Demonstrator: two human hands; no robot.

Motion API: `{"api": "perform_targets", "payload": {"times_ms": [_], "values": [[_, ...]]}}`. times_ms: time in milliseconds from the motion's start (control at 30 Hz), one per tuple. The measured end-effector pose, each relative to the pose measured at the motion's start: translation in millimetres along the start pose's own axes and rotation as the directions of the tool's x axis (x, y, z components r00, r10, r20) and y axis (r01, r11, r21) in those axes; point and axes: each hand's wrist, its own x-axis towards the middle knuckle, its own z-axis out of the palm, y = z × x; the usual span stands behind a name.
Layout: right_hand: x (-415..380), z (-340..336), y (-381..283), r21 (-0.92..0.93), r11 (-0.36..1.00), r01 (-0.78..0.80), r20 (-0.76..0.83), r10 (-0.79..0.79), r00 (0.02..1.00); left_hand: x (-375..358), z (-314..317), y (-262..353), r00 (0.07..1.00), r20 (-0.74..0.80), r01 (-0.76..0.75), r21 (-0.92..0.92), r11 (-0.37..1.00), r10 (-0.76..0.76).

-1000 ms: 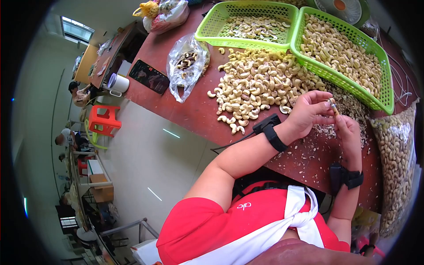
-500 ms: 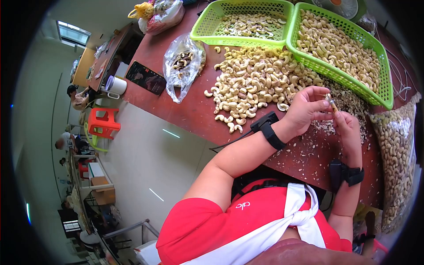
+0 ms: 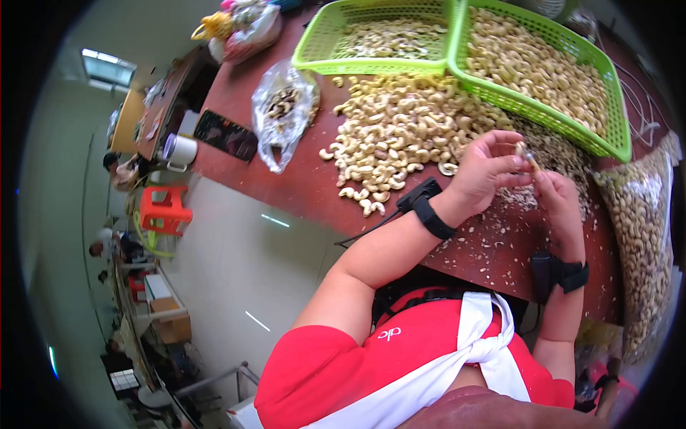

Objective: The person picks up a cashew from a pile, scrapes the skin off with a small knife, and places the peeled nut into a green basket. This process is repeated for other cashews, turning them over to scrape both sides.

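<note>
My left hand is closed, its fingertips pinching a pale cashew nut above the table. Close against it, my right hand grips a small slim tool with a tan handle and a shiny metal end that meets the nut. Fingers partly cover both items. Beyond my left hand spreads a large heap of cashews. Bits of brown skin and crumbs lie thickly behind and beneath my hands.
A green basket full of cashews stands at the back right, beside another green basket with fewer pieces. A clear bag of dark nuts, a phone and a white mug are leftward. A tall cashew sack stands right.
The whole view has shifted slightly, so the table things sit a little further left. Both hands stay together at the nut, with the fingers and tool slightly turned.
</note>
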Motion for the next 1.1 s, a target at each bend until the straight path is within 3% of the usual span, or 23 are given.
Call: {"api": "perform_targets", "payload": {"times_ms": [233, 867, 1100], "values": [[-1.4, -6.7, -3.4, -0.165, 0.985, 0.044, -0.002, -0.045, 0.999, 0.9, 3.6, -1.4, 1.0, -0.018, 0.011, 0.061, 0.998, -0.009], [-4.1, -7.3, -7.1, -0.164, 0.984, 0.064, -0.009, -0.066, 0.998, 0.5, 7.9, 0.2, 0.997, -0.063, -0.043, 0.089, 0.995, 0.049], [-2.9, -7.3, -4.1, -0.155, 0.986, 0.064, -0.009, -0.066, 0.998, 1.5, 5.2, 0.0, 0.999, 0.003, -0.032, 0.023, 0.999, 0.032]]}}
